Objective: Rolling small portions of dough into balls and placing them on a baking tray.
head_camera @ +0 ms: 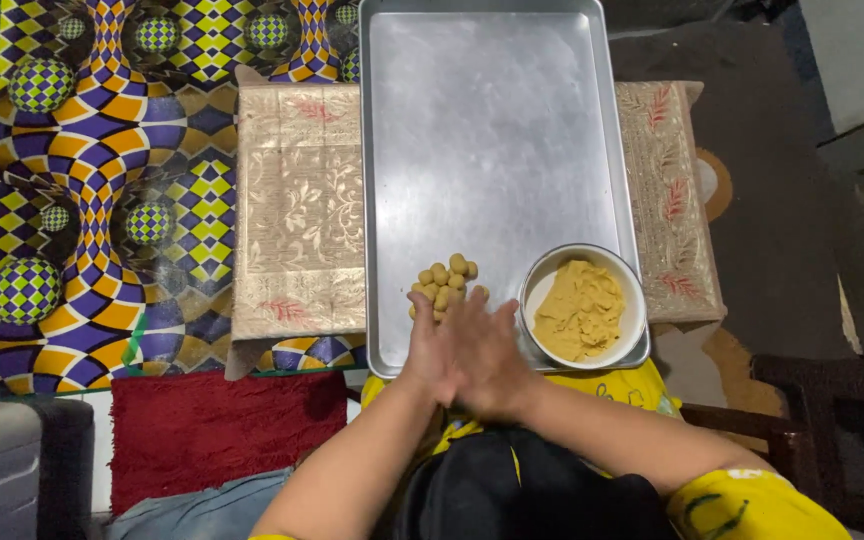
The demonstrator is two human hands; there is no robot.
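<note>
We press our left hand and right hand flat together, palm against palm, right at the near edge of the metal tray. The hands are closed on each other, and whatever sits between them is hidden, so we cannot tell if a bit of dough is in there. Just past our fingertips, on the near part of the tray, lies a small heap of dough balls, round and yellow-brown; our fingers cover the nearest ones. The left hand is the closer one to the heap. To the right of the heap, still on the tray at its near right corner, stands a white bowl with soft dough inside, and the right hand is nearer to that. The tray is long, and its long side runs straight away from us; most of it is bare and shiny. The tray rests on a low bench with a gold patterned cloth. Left of the tray the floor has a bright checked mat, and a red rug lies nearer us. Our lap is partly cut off at the bottom.
</note>
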